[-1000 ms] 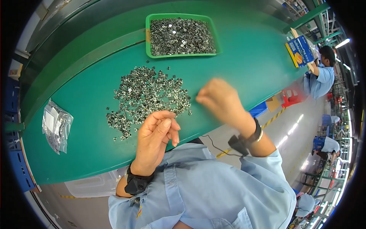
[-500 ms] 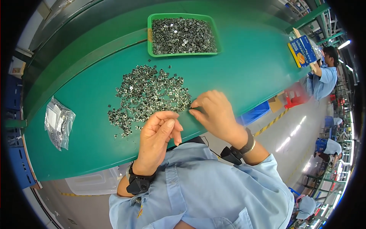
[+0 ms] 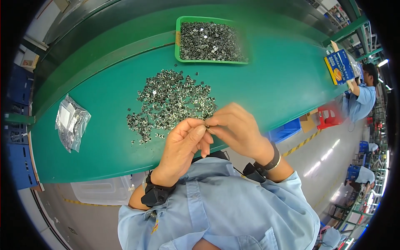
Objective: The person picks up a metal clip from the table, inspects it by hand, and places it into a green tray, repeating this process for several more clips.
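Note:
My left hand (image 3: 182,146) and my right hand (image 3: 239,128) meet fingertip to fingertip just in front of a loose pile of small metal parts (image 3: 175,98). Between the pinched thumbs and forefingers sits a tiny dark metal part (image 3: 207,126), mostly covered by the fingers. Both hands touch it, and whether more than one piece is there cannot be made out. The remaining fingers of my left hand curl loosely below. The pile's pieces are small, squarish and shiny, black and silver.
A green tray (image 3: 178,43) full of similar small parts stands at the back of the green table (image 3: 104,154). A clear plastic bag (image 3: 71,123) lies at the left. At the far right are a blue and yellow box (image 3: 339,66) and a person (image 3: 361,98) in light blue.
My hands, apart before, have come together at the fingertips. The small part in my right hand now meets my left thumb and forefinger. The whole view has shifted slightly.

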The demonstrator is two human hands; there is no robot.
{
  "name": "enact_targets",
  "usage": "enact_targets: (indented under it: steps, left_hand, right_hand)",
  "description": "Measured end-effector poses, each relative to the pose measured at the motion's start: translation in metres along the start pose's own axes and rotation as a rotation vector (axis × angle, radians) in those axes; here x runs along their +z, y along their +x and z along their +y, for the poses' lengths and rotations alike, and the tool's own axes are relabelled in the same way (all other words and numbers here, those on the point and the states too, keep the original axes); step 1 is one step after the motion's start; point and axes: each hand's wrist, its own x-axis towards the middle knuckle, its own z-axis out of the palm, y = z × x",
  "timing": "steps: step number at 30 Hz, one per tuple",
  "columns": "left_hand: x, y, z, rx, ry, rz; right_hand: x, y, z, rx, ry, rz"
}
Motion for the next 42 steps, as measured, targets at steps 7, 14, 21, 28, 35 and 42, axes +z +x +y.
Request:
enact_targets:
  steps: [7, 14, 21, 28, 35, 42]
  left_hand:
    - [0.002, -0.003, -0.002, 0.023, 0.001, -0.014]
    - [0.0, -0.005, -0.004, 0.038, 0.008, -0.024]
    - [-0.004, -0.006, -0.014, 0.03, -0.14, -0.109]
    - [-0.001, -0.002, -0.019, 0.0, -0.207, -0.187]
    - [0.013, -0.008, -0.012, -0.004, -0.136, -0.117]
    - [0.009, -0.007, -0.018, -0.027, -0.334, -0.237]
  right_hand:
    - [0.003, -0.006, -0.001, 0.023, 0.045, 0.044]
    - [0.005, -0.009, -0.011, 0.031, 0.049, 0.07]
    - [0.007, -0.019, -0.017, 0.076, 0.188, 0.107]
    - [0.003, -0.025, -0.013, 0.068, 0.246, 0.114]
    - [0.002, -0.029, -0.01, 0.054, 0.29, 0.151]
    - [0.006, -0.028, -0.014, 0.068, 0.358, 0.144]
